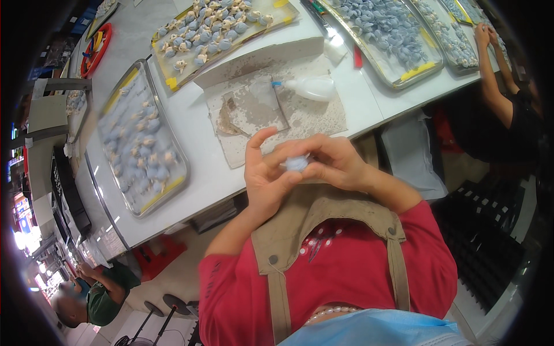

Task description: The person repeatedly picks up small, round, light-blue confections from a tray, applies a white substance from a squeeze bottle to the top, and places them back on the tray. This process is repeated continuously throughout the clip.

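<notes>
A small pale blue-grey piece (pixel 296 164) is pinched between the fingers of both hands, above the table's near edge. My left hand (pixel 264 180) closes on it from one side, its index finger raised. From the other side my right hand (pixel 339 162) grips the same piece with thumb and fingers. Just beyond them lies a stained cardboard sheet (pixel 323 122) bearing a white squeeze bottle (pixel 314 89) with a blue tip, on its side. A flat grey-brown piece (pixel 266 115) also rests there.
Left stands a metal tray (pixel 182 157) of blue-and-cream pieces. Another tray (pixel 271 23) of such pieces is at the back. A tray (pixel 398 81) of loose blue pieces lies at right. A red round tray (pixel 97 51) stands far left. Other people work at both sides.
</notes>
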Tool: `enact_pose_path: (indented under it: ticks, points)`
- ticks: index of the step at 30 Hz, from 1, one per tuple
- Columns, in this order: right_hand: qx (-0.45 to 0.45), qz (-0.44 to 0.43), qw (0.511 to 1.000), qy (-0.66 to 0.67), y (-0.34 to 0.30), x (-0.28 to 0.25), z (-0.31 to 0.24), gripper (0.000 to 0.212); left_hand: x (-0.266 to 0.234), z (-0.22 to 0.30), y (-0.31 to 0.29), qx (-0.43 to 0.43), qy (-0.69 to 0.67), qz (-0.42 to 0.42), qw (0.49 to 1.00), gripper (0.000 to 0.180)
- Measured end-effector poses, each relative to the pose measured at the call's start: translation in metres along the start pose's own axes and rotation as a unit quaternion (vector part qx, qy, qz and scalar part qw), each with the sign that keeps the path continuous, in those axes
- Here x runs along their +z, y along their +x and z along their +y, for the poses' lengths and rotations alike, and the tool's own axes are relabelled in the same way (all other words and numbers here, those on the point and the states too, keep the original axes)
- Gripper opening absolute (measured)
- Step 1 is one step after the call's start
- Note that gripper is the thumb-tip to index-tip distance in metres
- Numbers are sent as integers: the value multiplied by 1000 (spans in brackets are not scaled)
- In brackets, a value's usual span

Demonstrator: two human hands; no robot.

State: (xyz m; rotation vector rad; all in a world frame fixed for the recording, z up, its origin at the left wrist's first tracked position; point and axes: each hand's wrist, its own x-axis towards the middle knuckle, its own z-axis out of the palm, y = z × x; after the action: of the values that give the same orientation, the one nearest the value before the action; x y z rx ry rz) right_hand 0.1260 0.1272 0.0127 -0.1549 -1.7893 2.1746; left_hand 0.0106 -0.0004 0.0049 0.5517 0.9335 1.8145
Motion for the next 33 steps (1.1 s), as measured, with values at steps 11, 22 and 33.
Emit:
enact_pose_path:
  ticks: [11, 22, 33]
  points:
    - [4, 32, 999, 6, -2, 1, 3, 35, 5, -5, 1, -44, -77, 9, 996, 72]
    - [76, 32, 979, 187, -2, 8, -2, 45, 0, -11, 3, 26, 16, -45, 999, 34]
    - [125, 54, 929, 344, 0, 20, -2, 41, -6, -6, 2, 81, 104, -61, 989, 32]
